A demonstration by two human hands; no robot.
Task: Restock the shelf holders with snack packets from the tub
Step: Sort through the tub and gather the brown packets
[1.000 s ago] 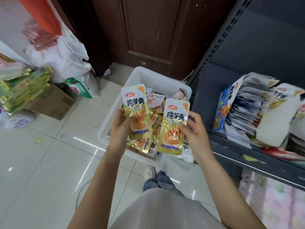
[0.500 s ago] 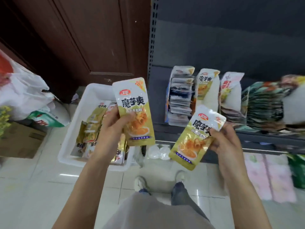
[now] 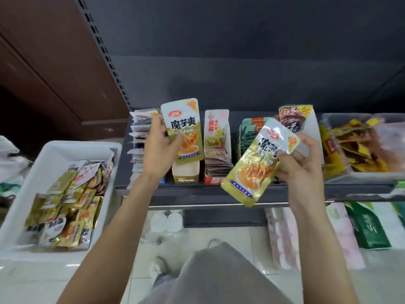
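Am gripping one gold packet (image 3: 185,132) in left hand (image 3: 158,150), upright; pinching second packet (image 3: 258,163) in right hand (image 3: 300,163), tilted. Both glossy foil, flat, crinkly. Neither shelved yet. Left of left hand: white plastic tub (image 3: 54,150), holding many more packets, so much restocking left, I judge. Just beyond left hand: matching cardboard holder (image 3: 186,174), looking near empty.

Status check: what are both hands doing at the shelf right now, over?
Left hand holds one packet upright over the gold holder. Right hand holds another, tilted. Nothing blocking.
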